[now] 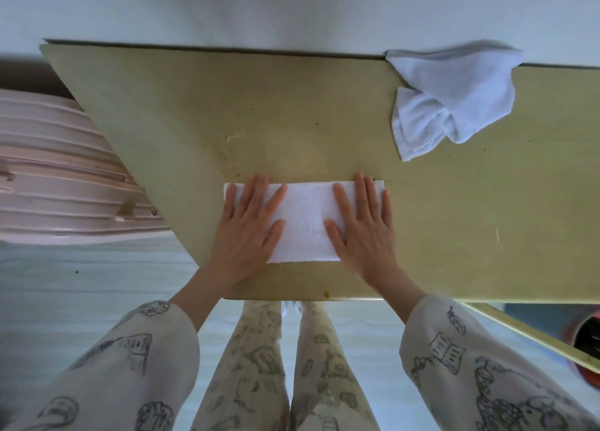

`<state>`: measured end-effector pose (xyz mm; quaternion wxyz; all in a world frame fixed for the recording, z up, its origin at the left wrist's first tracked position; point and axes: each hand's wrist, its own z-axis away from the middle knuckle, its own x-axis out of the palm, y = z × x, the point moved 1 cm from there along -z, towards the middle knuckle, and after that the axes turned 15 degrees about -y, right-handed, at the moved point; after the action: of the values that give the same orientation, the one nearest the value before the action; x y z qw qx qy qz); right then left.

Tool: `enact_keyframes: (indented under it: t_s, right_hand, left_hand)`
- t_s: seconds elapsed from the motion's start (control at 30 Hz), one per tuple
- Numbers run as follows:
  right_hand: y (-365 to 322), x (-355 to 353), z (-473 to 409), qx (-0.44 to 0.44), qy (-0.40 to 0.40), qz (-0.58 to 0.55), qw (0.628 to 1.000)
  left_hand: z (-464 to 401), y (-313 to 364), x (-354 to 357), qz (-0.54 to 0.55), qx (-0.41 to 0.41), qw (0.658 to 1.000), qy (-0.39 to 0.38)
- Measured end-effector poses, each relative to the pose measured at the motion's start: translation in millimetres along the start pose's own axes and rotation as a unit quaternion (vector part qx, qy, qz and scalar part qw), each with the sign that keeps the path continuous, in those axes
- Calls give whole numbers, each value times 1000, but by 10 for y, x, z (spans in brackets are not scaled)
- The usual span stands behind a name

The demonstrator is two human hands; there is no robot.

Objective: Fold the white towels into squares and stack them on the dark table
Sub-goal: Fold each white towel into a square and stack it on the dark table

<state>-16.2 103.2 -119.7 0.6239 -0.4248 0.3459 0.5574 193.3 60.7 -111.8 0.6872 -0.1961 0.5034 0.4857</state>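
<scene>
Head view: my left hand and right hand lay flat, grip released, pressing a half-folded white towel at the table's near edge. Next, I judged, a crosswise fold into a square. A crumpled second towel waited far right, well apart; pink suitcase beside the table.

White towel, olive table, doodle-printed sleeves.
</scene>
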Motion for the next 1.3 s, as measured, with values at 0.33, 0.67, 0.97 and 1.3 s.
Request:
enact_keyframes:
  t_s: [0.33, 0.67, 0.97, 1.3]
  right_hand:
    - [-576, -26, -102, -100, -2, -5, 995]
    - [-612, 59, -139, -97, -4, 13, 995]
    - [-638, 46, -145, -85, -18, 8, 996]
    - [-660, -141, -201, -91, 2, -94, 991]
  left_hand:
    - [353, -122, -237, 314, -413, 853, 55]
    - [200, -13, -399, 367, -402, 838, -22]
    - [218, -144, -537, 556, -346, 756, 9]
    - [160, -120, -895, 527, -271, 806, -3]
